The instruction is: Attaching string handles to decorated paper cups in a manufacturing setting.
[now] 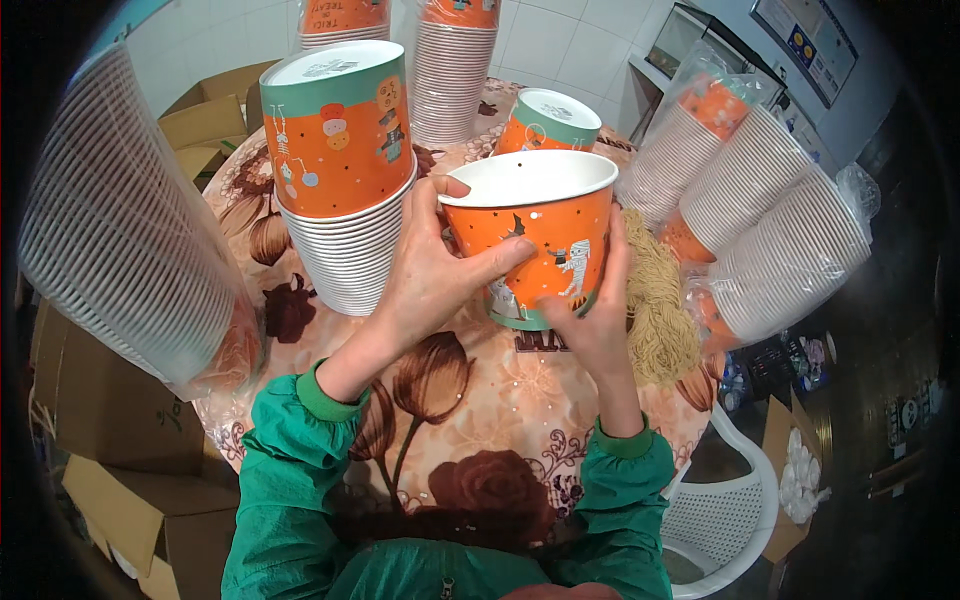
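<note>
Above the middle of the table I hold an orange paper bucket [540, 240] with a green base band and printed Halloween figures, its white mouth facing up and slightly toward me. My left hand [430, 255] grips its left side, thumb on the outer wall and a fingertip at the rim. Around the lower right side wraps my right hand [600, 320], thumb in front. To the left, a tall nested stack of buckets [345, 150] stands bottoms up. Behind the held bucket is another upside-down bucket [555, 110]. Beside my right hand lies a bundle of tan yarn-like strands [660, 315].
A round table with a floral cloth [540, 395] supports everything. Plastic-wrapped bucket stacks line the left [130, 230], back [455, 75] and right [785, 255]. Cardboard boxes [120, 400] sit at the left, and a white plastic chair [720, 510] stands at the lower right.
</note>
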{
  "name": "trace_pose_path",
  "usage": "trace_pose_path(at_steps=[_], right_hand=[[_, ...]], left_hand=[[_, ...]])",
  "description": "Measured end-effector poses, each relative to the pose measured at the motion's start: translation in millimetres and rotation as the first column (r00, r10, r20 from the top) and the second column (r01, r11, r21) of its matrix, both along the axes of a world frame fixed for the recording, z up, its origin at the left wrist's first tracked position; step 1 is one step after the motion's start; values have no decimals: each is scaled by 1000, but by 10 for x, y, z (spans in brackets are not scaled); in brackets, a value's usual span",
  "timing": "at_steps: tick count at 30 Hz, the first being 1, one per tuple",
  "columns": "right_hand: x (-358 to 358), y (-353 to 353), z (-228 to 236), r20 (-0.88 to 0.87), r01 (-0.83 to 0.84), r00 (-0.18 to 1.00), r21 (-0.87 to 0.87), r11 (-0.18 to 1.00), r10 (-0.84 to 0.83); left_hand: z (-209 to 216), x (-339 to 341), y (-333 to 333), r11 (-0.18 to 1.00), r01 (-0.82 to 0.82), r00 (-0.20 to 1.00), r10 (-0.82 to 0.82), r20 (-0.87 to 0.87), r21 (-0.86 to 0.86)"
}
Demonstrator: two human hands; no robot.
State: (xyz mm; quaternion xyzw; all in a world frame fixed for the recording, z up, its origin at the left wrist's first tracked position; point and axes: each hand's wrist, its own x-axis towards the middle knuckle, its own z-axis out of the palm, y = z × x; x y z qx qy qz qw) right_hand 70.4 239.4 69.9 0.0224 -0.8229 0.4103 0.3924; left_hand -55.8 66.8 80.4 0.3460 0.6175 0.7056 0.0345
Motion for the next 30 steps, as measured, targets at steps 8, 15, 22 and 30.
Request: trace_pose_path(at_steps=[8,15,22,30], right_hand=[[-60,51,-109,14,-39,999,-71,997,40],[-113,115,-155,-42,-258,966,-212,943,255],[-144,170,-325,121,-127,986,73,989,117],[-293,240,-736,124,-176,977,29,984,171]], left_hand=[[113,79,-57,972,-223,932,192,-307,-69],[284,100,-218,909,-402,700,230,-676,-107],[338,174,-279,885,-460,483,181,-856,-73],[-54,183,31,970,-183,653,-3,-757,-162]])
